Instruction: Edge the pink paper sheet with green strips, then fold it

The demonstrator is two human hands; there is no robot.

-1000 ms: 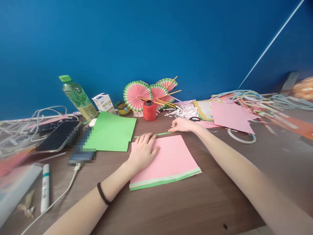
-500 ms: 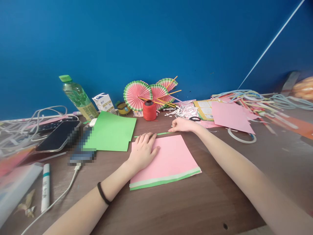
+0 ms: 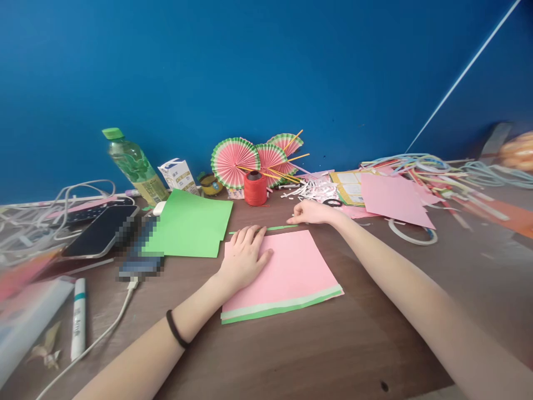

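Pink paper lies flat on the table, with a pale green band and a darker green band along its near edge. My left hand rests on the paper's left part, fingers spread and palm down. Just beyond the paper's far edge runs a narrow green strip, partly covered by my left fingertips. At the strip's right end, my right hand is closed in a pinch close to the tabletop. What lies between its fingertips is too small to make out.
Green paper lies left, beside phones and a white cable. A bottle, red thread spool and pleated watermelon-patterned fans stand by the blue wall. Scissors, paper shreds and pink sheets are at right.
Almost nothing differs. Slightly more of the green strip's right end shows below my right fingertips; my left hand stays put on the pink paper.
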